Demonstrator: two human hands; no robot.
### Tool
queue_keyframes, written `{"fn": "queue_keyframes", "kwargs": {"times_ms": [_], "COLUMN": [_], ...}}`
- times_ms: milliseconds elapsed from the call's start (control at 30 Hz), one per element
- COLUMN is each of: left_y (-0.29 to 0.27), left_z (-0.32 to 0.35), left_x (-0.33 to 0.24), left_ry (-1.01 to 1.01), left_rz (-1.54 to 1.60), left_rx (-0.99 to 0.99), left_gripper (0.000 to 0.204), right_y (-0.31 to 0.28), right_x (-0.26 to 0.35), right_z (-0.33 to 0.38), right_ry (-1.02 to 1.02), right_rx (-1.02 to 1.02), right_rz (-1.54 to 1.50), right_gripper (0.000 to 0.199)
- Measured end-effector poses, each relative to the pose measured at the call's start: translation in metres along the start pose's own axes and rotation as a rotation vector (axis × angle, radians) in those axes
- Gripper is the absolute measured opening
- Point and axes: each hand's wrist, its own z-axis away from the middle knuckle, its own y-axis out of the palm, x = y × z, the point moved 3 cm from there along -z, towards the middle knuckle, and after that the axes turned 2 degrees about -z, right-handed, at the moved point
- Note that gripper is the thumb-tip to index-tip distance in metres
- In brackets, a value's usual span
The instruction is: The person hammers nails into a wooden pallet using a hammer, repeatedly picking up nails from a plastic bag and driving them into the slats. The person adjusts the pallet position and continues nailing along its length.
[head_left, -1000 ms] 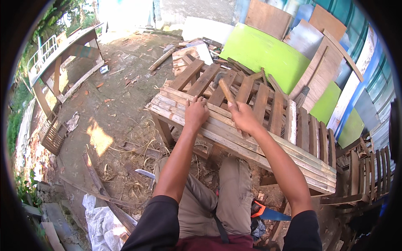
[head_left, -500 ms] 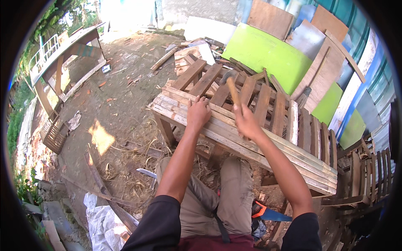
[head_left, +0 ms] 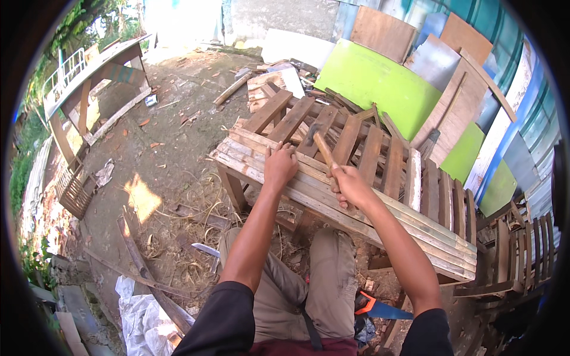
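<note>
My right hand (head_left: 351, 187) is closed round the wooden handle of a hammer (head_left: 323, 148). The hammer's dark head is just to the right of my left hand's fingertips, low over the dark slats (head_left: 291, 121). My left hand (head_left: 281, 167) rests on pale wooden strips (head_left: 332, 188) along the near side of a slatted wooden bench. Its fingers are bent and drawn together at the slat ends. Whatever they may pinch is too small to make out.
A saw with an orange handle (head_left: 369, 304) lies by my right leg, and a knife blade (head_left: 206, 248) by my left. Scrap wood (head_left: 268, 89) is heaped behind the bench. Green boards (head_left: 377, 80) lean on the wall. Another slatted piece (head_left: 512, 255) stands at right.
The hammer head has come down toward the slats near my left hand, and my right hand has lowered slightly. My left hand stays at the same spot on the strips.
</note>
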Motion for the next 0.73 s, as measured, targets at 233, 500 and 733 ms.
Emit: {"fn": "queue_keyframes", "kwargs": {"times_ms": [233, 500, 733], "left_y": [0.005, 0.003, 0.010], "left_z": [0.001, 0.002, -0.002], "left_x": [-0.001, -0.002, 0.005], "left_ry": [0.000, 0.005, -0.012], "left_rz": [0.022, 0.012, 0.029], "left_rx": [0.018, 0.016, 0.024], "left_gripper": [0.040, 0.042, 0.041], "right_y": [0.012, -0.001, -0.007], "right_x": [-0.010, 0.012, -0.016], "right_z": [0.002, 0.005, -0.012], "right_ry": [-0.246, -0.418, 0.006], "right_rx": [-0.077, -0.125, 0.054], "right_rz": [0.152, -0.201, 0.159], "right_gripper": [0.050, 0.054, 0.057]}}
